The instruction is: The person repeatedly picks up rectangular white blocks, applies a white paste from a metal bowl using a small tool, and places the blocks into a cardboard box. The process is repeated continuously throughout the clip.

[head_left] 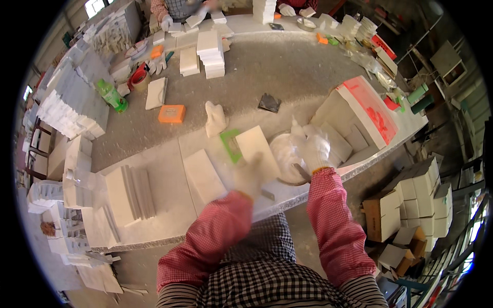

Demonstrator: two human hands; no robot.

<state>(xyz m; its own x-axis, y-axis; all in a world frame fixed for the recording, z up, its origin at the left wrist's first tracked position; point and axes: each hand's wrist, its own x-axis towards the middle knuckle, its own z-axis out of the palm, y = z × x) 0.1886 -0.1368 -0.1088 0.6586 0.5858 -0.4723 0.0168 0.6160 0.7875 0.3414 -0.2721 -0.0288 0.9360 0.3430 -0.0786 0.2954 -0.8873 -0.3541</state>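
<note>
My left hand (251, 177), in a pale glove and smeared by motion, is over the lower part of a white rectangular slab (256, 146); its fingers cannot be made out. Beneath the slab's left side a green square frame (231, 143) shows. My right hand (315, 149), in a white glove, is closed above a round bowl (291, 180) with whitish contents. From under its palm sticks out a flat grey tool (302, 172). Another white slab (204, 175) lies left of my left hand, and a small grey strip (267, 195) is near the table's front edge.
White slabs (131, 195) lean together at left. A cardboard box (367, 110) stands open right of the bowl. Beyond are a white cloth (215, 119), an orange block (172, 114) and a green bottle (112, 96). Two people work across the table; boxes (411, 205) are stacked at right.
</note>
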